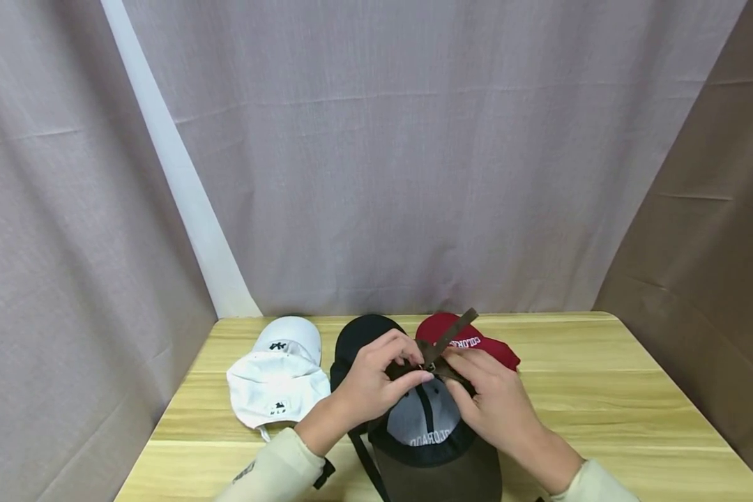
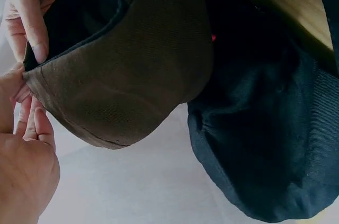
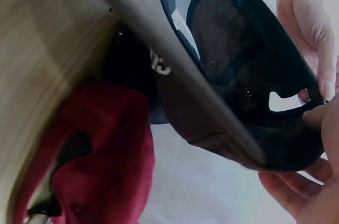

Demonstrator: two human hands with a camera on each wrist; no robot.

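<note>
Both hands hold a brown cap [image 1: 439,477], its brim toward me and its dark inside facing up. At its back edge, my left hand [image 1: 370,376] pinches the cap's strap beside a small buckle [image 1: 432,367]. My right hand [image 1: 498,401] grips the back band on the buckle's other side, fingers outside and thumb toward the inside. The strap's loose end [image 1: 457,330] sticks up between the hands. In the right wrist view, the cap's back opening shows as a bright gap near the fingertips. The lining [image 3: 222,38] is dark with a grey front panel.
Behind the brown cap lie a black cap [image 1: 364,333] and a red cap [image 1: 440,326] on the wooden table [image 1: 590,390]. White caps [image 1: 282,376] rest at the left. A black strap [image 1: 367,464] hangs beside the brown brim. Grey curtains [image 1: 414,174] stand behind the table.
</note>
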